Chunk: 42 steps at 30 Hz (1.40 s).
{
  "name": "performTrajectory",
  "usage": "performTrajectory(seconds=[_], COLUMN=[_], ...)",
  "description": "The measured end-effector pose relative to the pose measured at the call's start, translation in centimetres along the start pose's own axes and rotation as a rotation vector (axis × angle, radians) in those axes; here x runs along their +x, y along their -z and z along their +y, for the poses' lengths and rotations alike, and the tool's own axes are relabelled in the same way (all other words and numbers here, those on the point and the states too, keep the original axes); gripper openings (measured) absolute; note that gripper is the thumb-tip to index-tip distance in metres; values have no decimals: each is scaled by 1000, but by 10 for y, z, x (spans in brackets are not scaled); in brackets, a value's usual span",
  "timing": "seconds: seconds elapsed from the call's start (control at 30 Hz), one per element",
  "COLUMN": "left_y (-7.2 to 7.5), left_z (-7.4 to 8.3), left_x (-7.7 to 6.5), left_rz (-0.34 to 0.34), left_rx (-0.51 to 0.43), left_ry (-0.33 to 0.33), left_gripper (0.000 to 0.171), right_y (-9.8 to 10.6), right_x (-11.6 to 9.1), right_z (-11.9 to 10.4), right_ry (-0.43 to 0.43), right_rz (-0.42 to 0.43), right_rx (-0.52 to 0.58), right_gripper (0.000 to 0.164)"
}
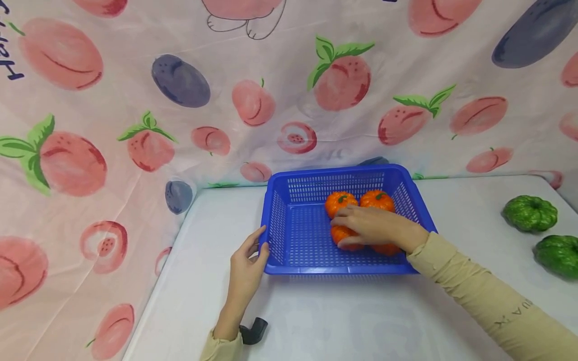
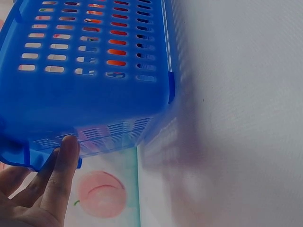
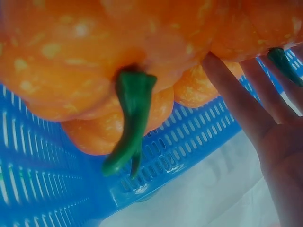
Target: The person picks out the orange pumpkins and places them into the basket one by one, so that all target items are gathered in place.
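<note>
A blue plastic basket [image 1: 309, 269] with slotted walls stands on the white table and holds several small orange pumpkins with green stems. My left hand [image 1: 247, 265] grips the basket's left rim, thumb at the near side; in the left wrist view its fingers [image 2: 64, 177] lie against the rim. My right hand [image 1: 372, 225] reaches into the basket and holds the front-left pumpkin [image 1: 341, 234], thumb low on its near side. Behind it sit two more pumpkins, one back-left [image 1: 338, 201] and one back-right [image 1: 378, 199]. Under the right wrist, another pumpkin [image 1: 386, 249] is partly hidden.
Two green pumpkin-shaped vegetables, one farther back [image 1: 530, 214] and one nearer [image 1: 559, 255], lie at the table's right. A black curved piece [image 1: 255, 331] is beside the left wrist. A fruit-printed cloth [image 1: 271, 100] hangs behind the white table [image 1: 343, 316].
</note>
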State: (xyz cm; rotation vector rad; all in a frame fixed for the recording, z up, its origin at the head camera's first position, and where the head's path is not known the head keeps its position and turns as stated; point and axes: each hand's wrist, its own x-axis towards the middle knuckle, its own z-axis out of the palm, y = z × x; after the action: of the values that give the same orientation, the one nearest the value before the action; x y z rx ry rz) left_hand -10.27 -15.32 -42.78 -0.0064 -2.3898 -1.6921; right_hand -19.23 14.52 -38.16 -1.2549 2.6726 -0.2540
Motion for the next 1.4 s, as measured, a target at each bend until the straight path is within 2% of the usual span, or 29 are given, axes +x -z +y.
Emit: performTrajectory(seconds=[0.43, 0.97, 1.27, 1.4], left_y=[2, 2, 3, 7], left_z=[0, 1, 7, 11], left_x=[-1, 0, 4, 9], left_rz=[-10, 5, 70, 75], left_rx=[-11, 40, 132, 150], left_ry=[8, 4, -55, -100], left_gripper=[39, 40, 43, 41], right_y=[-4, -1, 4, 11], right_x=[0, 0, -3, -7], right_z=[-2, -3, -2, -3], right_ry=[40, 18, 41, 45], right_rz=[-14, -20, 17, 48], right_rx=[-28, -34, -50, -56], right_gripper=[55, 56, 56, 56])
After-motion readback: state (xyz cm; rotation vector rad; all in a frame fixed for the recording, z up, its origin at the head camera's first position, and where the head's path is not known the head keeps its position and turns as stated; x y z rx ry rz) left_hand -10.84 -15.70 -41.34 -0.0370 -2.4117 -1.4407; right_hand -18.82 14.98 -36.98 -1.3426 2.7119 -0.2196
